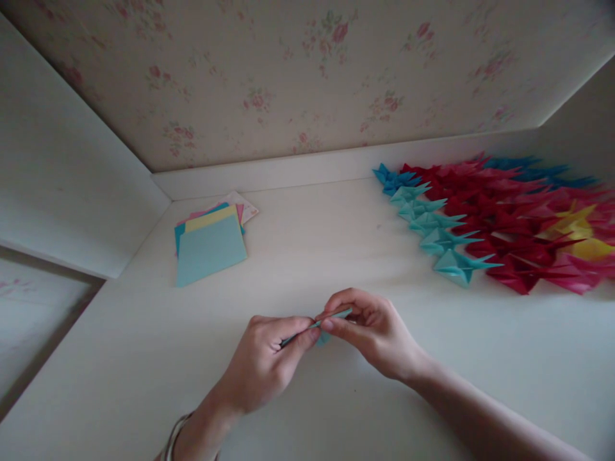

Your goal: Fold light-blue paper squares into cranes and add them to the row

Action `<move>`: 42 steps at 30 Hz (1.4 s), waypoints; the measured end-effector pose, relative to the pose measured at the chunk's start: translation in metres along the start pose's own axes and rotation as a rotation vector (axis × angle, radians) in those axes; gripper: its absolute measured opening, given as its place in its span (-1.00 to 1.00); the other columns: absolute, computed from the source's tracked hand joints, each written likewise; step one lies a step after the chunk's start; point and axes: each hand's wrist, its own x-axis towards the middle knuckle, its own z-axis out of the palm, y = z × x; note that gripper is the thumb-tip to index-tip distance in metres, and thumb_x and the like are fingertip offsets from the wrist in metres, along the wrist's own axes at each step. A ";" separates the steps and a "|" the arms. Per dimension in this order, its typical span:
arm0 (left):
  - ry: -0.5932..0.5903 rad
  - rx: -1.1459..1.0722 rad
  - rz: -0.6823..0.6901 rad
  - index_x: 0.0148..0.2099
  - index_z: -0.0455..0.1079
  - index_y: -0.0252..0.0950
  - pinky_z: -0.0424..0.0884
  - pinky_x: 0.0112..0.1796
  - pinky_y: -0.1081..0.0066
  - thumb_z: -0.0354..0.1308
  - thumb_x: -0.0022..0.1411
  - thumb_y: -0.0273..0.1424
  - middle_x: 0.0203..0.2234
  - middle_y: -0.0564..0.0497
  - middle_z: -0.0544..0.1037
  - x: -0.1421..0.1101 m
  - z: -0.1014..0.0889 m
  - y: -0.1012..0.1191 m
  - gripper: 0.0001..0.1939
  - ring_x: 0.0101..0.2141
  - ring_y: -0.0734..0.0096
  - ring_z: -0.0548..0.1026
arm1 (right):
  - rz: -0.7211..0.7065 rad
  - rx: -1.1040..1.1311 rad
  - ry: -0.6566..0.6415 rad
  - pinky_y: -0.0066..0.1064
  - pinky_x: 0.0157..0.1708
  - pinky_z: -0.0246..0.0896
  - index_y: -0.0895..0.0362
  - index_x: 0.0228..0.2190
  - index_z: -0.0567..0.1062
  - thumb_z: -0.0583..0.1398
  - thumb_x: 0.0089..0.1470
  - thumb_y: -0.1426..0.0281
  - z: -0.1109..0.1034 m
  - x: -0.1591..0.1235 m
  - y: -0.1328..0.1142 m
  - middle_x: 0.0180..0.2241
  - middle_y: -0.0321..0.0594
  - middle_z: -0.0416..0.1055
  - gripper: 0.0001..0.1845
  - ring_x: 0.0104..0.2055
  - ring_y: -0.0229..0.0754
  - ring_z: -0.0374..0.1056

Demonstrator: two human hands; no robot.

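Both of my hands pinch one folded piece of teal paper (331, 316) just above the white desk (307, 237). My left hand (262, 365) grips its lower left end between thumb and fingers. My right hand (369, 330) is closed on its upper right end. The paper is seen edge-on as a thin strip, and most of it is hidden by my fingers. A bracelet shows on my left wrist.
A stack of coloured square sheets (209, 246), light blue on top, lies at the back left. Rows of folded paper cranes (504, 218) in teal, red, pink, yellow and blue cover the back right. A floral wall (307, 77) rises behind the desk.
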 end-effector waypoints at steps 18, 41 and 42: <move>-0.175 -0.194 -0.170 -0.54 0.17 -0.26 0.00 -0.58 0.44 -0.01 0.39 -0.22 -0.70 0.18 0.15 0.004 0.008 0.003 -0.56 -0.64 0.54 0.13 | 0.087 0.159 0.136 -0.39 -0.29 0.33 0.12 -0.22 0.53 0.32 0.04 0.20 -0.001 0.004 -0.003 -0.35 -0.15 0.62 -0.69 -0.31 -0.18 0.50; -0.043 -0.449 -0.171 -0.16 0.49 -0.30 0.38 -0.46 0.52 0.11 0.35 -0.21 -0.47 0.02 0.50 0.001 0.003 0.001 -0.73 -0.49 0.48 0.44 | 0.170 0.244 0.005 -0.44 -0.36 0.22 0.15 -0.32 0.56 0.30 0.09 0.22 -0.002 0.006 -0.005 -0.51 -0.30 0.43 -0.76 -0.42 -0.26 0.33; -0.038 -0.492 -0.174 -0.15 0.47 -0.31 0.41 -0.43 0.51 0.14 0.33 -0.22 -0.47 0.02 0.52 0.002 0.002 0.000 -0.76 -0.47 0.47 0.47 | 0.176 0.271 -0.008 -0.45 -0.36 0.22 0.16 -0.32 0.56 0.30 0.10 0.22 -0.003 0.006 -0.004 -0.50 -0.29 0.44 -0.76 -0.42 -0.27 0.33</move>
